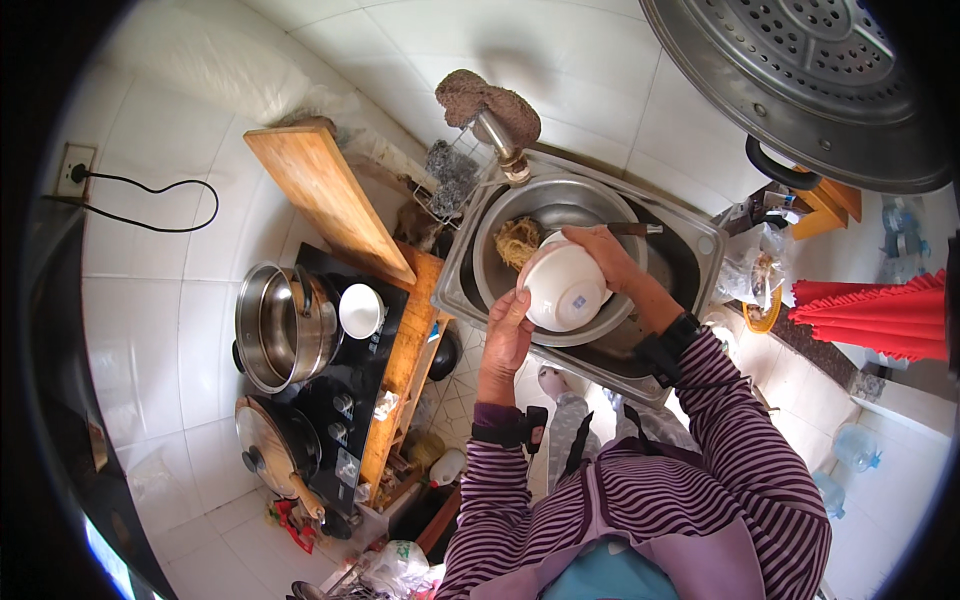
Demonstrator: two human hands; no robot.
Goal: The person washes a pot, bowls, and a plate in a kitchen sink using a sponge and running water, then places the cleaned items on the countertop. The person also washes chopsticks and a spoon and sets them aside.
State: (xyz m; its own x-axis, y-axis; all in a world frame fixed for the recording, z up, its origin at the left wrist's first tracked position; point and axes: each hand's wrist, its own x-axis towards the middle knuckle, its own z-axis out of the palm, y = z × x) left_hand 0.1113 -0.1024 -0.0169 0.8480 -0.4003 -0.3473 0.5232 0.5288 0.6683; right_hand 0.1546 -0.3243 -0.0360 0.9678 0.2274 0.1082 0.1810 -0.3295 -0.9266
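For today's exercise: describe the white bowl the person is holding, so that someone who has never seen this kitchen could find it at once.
Start at the steel sink under the tap. Inside it sits a round metal basin, and just above that basin both hands, left hand and right hand, grip a white bowl tipped on its side. Unlike the smaller white bowl on the black stove, this one is held and shows its base.

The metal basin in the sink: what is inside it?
Inside the metal basin a tan scrubbing pad lies at its left. The white bowl, held by both hands over it, covers the rest of its bottom.

Black stove (pixel 355 375) carries steel pot (pixel 280 325) (white bowl (pixel 361 311) beside).
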